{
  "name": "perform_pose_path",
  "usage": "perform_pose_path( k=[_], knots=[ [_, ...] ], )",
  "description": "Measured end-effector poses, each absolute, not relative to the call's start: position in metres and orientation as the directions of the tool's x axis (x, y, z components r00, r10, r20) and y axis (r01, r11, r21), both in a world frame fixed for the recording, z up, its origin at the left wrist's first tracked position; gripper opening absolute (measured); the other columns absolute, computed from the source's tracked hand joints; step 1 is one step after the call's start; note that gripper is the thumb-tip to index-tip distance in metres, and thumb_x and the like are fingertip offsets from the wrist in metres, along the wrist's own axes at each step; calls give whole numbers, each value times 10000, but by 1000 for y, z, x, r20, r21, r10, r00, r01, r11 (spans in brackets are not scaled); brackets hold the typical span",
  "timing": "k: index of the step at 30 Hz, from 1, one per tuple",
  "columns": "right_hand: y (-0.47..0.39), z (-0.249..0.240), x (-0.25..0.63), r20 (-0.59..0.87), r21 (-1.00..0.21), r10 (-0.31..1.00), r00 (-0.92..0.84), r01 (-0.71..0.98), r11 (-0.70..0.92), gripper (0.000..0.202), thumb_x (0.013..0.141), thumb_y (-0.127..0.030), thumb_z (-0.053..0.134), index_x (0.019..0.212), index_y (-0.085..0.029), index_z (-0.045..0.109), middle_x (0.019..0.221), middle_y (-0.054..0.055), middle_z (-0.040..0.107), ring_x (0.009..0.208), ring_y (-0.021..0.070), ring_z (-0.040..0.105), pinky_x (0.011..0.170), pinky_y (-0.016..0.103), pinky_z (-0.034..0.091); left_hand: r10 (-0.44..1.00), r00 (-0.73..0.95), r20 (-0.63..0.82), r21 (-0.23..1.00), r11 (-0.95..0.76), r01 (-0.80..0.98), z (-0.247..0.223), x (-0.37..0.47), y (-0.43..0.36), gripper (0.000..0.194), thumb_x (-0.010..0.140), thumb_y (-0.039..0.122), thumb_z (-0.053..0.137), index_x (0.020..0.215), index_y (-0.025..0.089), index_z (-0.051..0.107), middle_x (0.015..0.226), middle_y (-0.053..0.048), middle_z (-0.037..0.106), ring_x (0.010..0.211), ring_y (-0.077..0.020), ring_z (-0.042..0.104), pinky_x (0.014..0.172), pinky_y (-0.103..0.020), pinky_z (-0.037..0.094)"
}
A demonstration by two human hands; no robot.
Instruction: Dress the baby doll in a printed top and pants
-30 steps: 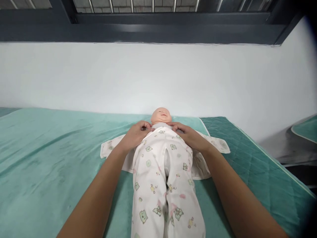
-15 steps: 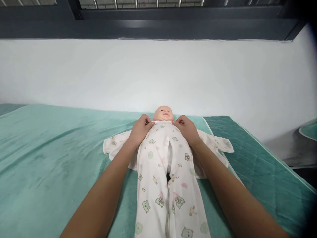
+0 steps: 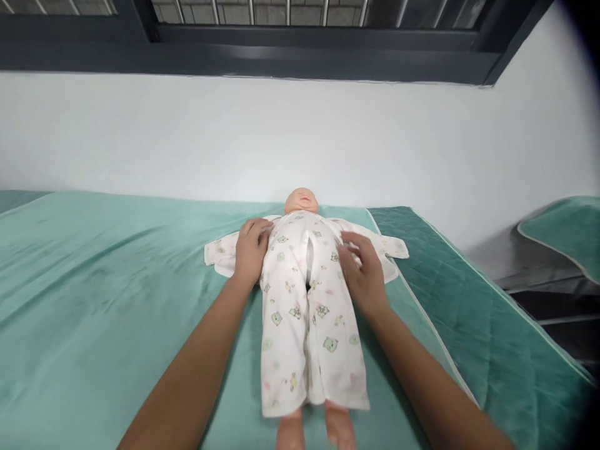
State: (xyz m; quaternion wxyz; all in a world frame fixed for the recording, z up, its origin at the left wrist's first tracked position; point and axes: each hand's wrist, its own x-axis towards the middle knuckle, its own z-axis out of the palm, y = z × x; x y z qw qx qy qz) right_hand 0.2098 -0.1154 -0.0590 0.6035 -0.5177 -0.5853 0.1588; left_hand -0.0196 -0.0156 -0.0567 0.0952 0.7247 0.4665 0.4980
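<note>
A baby doll lies on its back, head toward the wall and bare feet toward me. White printed trousers cover its front from the neck down to the lower legs. Beneath them a white printed top shows, its sleeves spread out to both sides. My left hand rests along the left edge of the trousers near the chest, fingers loosely bent and apart from the cloth's middle. On the right side my right hand is beside the trousers, its fingers spread and slightly blurred, with nothing in them.
A light green sheet lies under the doll. Darker quilted green fabric is on the right. A white wall rises behind, below a dark window frame. Another green cloth edge hangs at far right.
Both hands have let go of the trousers' upper edge near the neck and moved down toward me, the right one farther. The view has shifted, so the doll's feet now show.
</note>
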Motion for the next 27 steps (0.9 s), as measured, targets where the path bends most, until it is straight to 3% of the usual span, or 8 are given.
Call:
perform_pose_path(
  k=[3,6,11,13,16,21,27],
  knots=[
    [-195,-79,205,489,-816,843,225,460,351,249,938,-297,542,1185,-297,569,1277,77,572,1205,246,530,1051,456,417,775,17,631,604,-506,617,-62,-31,-67,240,923,242,451,1058,215,648,1122,-78,619,1110,-212,556,989,-350,431],
    [-262,-103,203,448,-797,874,189,527,295,267,919,-283,565,1184,-310,549,1305,98,546,1233,286,509,1033,520,428,856,0,517,687,-416,595,-68,-43,-135,180,926,315,487,928,221,641,991,-56,626,947,-202,588,813,-312,474],
    [-307,-122,196,433,-693,899,59,660,290,461,890,-255,591,1325,-340,463,1323,109,534,1233,309,512,998,544,467,923,198,330,786,-385,485,-85,-56,-237,146,909,290,528,1009,264,631,1024,-48,639,946,-207,610,798,-325,499],
    [-307,-120,193,424,-634,905,0,714,297,438,892,-238,586,1308,-334,488,1279,100,572,1194,307,540,974,531,478,915,237,328,773,-404,490,-92,-56,-259,213,878,244,558,1077,285,624,1078,-54,642,1017,-222,611,870,-353,506],
    [-297,-109,193,401,-620,916,-6,735,276,252,927,-206,509,1152,-299,573,1117,75,641,1023,276,616,864,467,514,907,232,351,730,-420,538,-98,-53,-270,333,819,191,604,1137,290,597,1083,-55,649,1048,-240,605,921,-390,497],
    [-295,-67,191,421,-641,901,-99,670,374,154,940,-191,450,956,-275,577,882,31,627,797,219,623,684,353,497,890,228,395,713,-454,534,-83,-46,-271,120,889,188,488,936,258,574,961,-37,639,924,-213,617,817,-352,498],
    [-313,-43,191,455,-562,871,-186,698,443,94,949,-202,478,925,-265,544,889,29,612,831,217,604,699,345,468,834,254,490,657,-544,522,-50,-40,-293,102,916,189,466,868,248,534,835,-9,600,791,-178,595,712,-298,464]
  ],
)
